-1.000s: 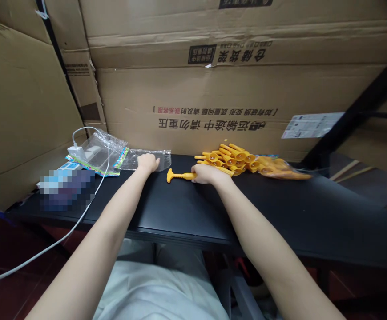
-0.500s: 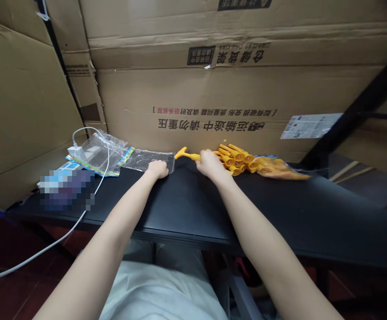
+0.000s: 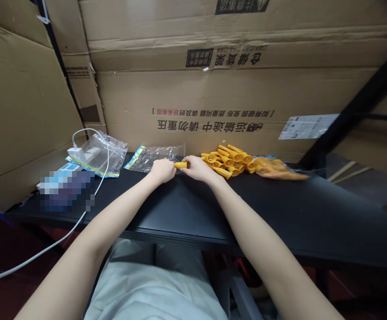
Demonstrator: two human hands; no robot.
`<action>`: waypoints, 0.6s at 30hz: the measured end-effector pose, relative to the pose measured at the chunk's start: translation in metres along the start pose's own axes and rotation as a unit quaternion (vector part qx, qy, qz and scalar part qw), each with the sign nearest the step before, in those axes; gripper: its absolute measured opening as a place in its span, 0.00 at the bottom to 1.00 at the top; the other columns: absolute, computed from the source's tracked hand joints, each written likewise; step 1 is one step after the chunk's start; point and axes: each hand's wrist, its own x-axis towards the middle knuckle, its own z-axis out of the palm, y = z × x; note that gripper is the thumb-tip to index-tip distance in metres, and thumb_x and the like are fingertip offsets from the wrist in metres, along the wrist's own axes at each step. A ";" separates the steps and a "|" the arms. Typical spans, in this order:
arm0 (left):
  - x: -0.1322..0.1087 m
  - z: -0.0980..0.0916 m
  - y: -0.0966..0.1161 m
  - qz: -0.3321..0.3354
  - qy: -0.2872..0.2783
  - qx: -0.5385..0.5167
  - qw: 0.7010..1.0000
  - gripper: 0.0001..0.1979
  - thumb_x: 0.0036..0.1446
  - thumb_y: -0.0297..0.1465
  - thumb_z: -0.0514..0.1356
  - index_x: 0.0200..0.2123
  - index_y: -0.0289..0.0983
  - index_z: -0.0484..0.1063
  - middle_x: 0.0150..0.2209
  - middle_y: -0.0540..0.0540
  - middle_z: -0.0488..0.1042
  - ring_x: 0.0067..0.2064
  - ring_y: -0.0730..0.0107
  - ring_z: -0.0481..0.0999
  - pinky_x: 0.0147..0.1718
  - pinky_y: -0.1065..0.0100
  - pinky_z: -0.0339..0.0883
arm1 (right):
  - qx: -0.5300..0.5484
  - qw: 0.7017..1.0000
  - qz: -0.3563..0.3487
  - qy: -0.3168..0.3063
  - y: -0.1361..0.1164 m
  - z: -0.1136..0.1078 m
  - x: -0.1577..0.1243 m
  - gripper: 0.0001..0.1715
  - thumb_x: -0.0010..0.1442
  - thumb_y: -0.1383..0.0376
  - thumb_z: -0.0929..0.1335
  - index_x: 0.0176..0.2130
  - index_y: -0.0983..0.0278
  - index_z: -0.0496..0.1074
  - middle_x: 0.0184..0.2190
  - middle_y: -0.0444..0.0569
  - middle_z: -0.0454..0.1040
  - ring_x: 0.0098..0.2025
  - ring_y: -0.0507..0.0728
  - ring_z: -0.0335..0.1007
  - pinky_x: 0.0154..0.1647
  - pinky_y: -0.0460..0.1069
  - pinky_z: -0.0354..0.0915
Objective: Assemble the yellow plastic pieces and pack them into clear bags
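My left hand (image 3: 163, 171) is closed around a yellow plastic piece (image 3: 180, 165), whose hollow end points right. My right hand (image 3: 198, 169) grips that end with its fingertips, so the piece bridges both hands over the table. Just behind my left hand lies a clear plastic bag (image 3: 147, 159) with a colourful strip on its left edge. Whether my left hand also touches this bag is hidden. To the right of my right hand is a pile of similar yellow plastic pieces (image 3: 228, 162) with flared, hollow ends.
A filled bag of yellow pieces (image 3: 276, 169) lies right of the pile. At left are another clear bag (image 3: 105, 158), a white charger (image 3: 76, 154) with a cable (image 3: 80, 220), and a blurred-out box (image 3: 65, 186). Cardboard (image 3: 196, 93) stands behind the black table (image 3: 187, 209).
My right hand has moved left with the yellow piece, which my left hand now also grips. The clear bag has come out of my left hand's grasp, its strip now farther right.
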 end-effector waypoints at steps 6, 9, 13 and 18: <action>-0.024 -0.001 0.017 0.091 -0.011 0.020 0.996 0.17 0.61 0.30 0.47 0.36 0.32 0.75 0.39 0.37 0.78 0.42 0.57 0.78 0.47 0.57 0.66 | 0.044 0.999 -0.007 -0.022 -0.005 0.013 0.002 0.10 0.53 0.70 0.67 0.37 0.69 0.76 0.35 0.52 0.77 0.36 0.55 0.71 0.35 0.45 0.61; -0.034 -0.008 0.010 0.075 -0.001 0.010 0.997 0.18 0.62 0.32 0.46 0.38 0.33 0.75 0.40 0.38 0.78 0.43 0.58 0.78 0.48 0.58 0.66 | 0.055 0.998 0.012 -0.035 -0.008 0.019 0.002 0.13 0.53 0.69 0.68 0.39 0.69 0.77 0.36 0.52 0.78 0.36 0.55 0.72 0.35 0.45 0.62; -0.039 -0.016 -0.023 -0.070 0.036 -0.029 0.996 0.21 0.63 0.35 0.43 0.40 0.34 0.74 0.40 0.37 0.77 0.44 0.56 0.77 0.42 0.60 0.68 | 0.071 0.995 0.061 -0.036 -0.010 0.027 0.003 0.20 0.53 0.62 0.70 0.45 0.69 0.76 0.37 0.53 0.78 0.38 0.57 0.74 0.37 0.45 0.64; -0.043 0.000 -0.070 -0.197 0.034 -0.029 0.979 0.18 0.60 0.32 0.46 0.46 0.33 0.70 0.47 0.35 0.73 0.51 0.52 0.72 0.45 0.58 0.66 | 0.094 0.989 0.106 -0.034 -0.011 0.034 0.003 0.29 0.51 0.61 0.72 0.51 0.71 0.73 0.41 0.55 0.77 0.42 0.58 0.74 0.42 0.46 0.65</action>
